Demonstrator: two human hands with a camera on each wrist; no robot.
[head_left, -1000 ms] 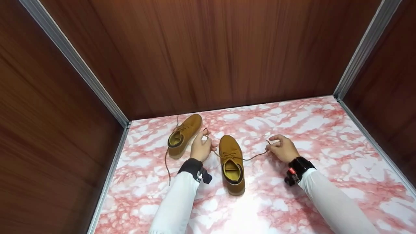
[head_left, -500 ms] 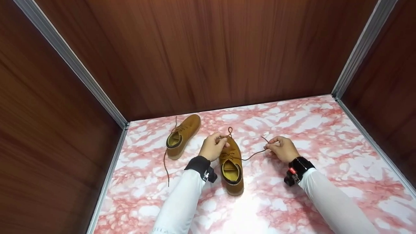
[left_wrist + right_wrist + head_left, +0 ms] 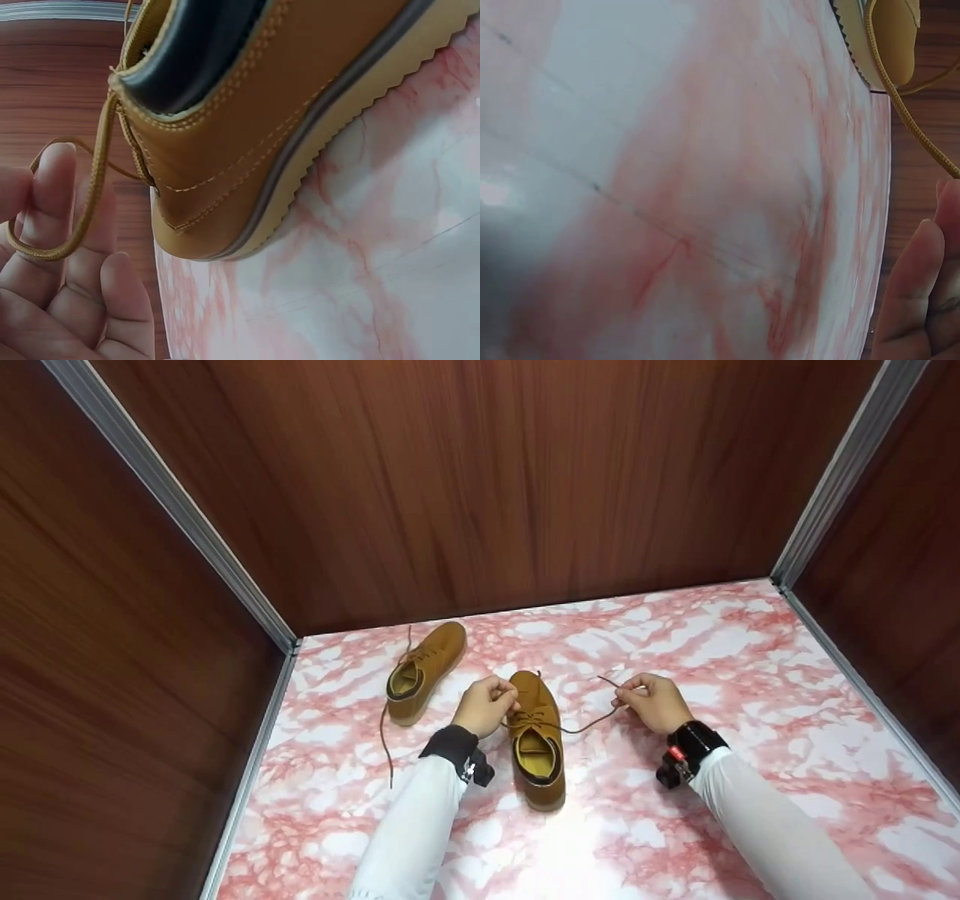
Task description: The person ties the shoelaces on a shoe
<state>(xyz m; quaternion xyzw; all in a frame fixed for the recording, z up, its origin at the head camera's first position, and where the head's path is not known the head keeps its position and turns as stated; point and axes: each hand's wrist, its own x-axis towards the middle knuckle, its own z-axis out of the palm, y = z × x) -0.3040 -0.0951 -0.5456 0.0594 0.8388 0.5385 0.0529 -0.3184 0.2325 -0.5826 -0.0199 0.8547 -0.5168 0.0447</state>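
A tan lace-up shoe (image 3: 545,706) stands on the floor with its toe pointing away. To the left of its lacing, my left hand (image 3: 484,706) pinches one end of its brown shoelace; in the left wrist view that shoelace (image 3: 97,165) bends in a loop by the thumb and fingers. My right hand (image 3: 658,703), off to the shoe's right, pinches the other end, whose tip sticks up past the fingers. The right-hand shoelace length (image 3: 589,727) sags between hand and shoe. In the right wrist view only a few fingers (image 3: 911,300) show, below the shoelace.
A second tan shoe (image 3: 431,679) stands at the back left, its loose lace (image 3: 385,746) trailing on the floor. Brown wood-look panels (image 3: 480,495) enclose the back and sides. The floor (image 3: 675,840) has a red and white marbled pattern.
My left hand moved right with the lace, up beside the shoe's toe, then drew back slightly left. The lace's small loop above the toe has dropped from sight. My right hand has barely moved.
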